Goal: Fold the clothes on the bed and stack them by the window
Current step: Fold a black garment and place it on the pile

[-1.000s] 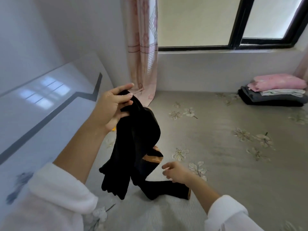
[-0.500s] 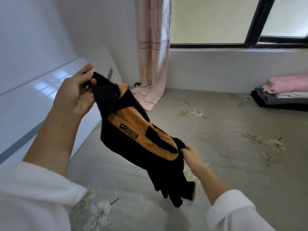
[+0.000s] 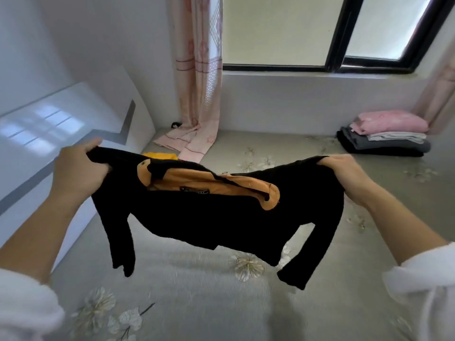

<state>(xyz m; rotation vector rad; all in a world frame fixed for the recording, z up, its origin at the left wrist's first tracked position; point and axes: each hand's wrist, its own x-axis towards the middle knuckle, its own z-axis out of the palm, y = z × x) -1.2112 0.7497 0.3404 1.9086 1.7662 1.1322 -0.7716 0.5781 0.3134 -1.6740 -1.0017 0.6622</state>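
Note:
A small black jacket (image 3: 221, 217) with an orange hood lining hangs spread out in the air above the bed (image 3: 197, 303). My left hand (image 3: 78, 171) grips its left shoulder and my right hand (image 3: 347, 173) grips its right shoulder. Both sleeves dangle down. A stack of folded clothes (image 3: 386, 136), pink on top over white, grey and black, lies on the bed at the far right, below the window (image 3: 320, 33).
A yellow garment (image 3: 160, 156) peeks out behind the jacket near the pink curtain (image 3: 197, 94), whose hem trails on the bed. A white headboard (image 3: 49, 134) runs along the left. A small dark object (image 3: 176, 124) lies in the far corner.
My right hand has risen and moved right, pulling the crumpled jacket out flat. My left hand has dropped a little. The jacket now hangs stretched between both hands.

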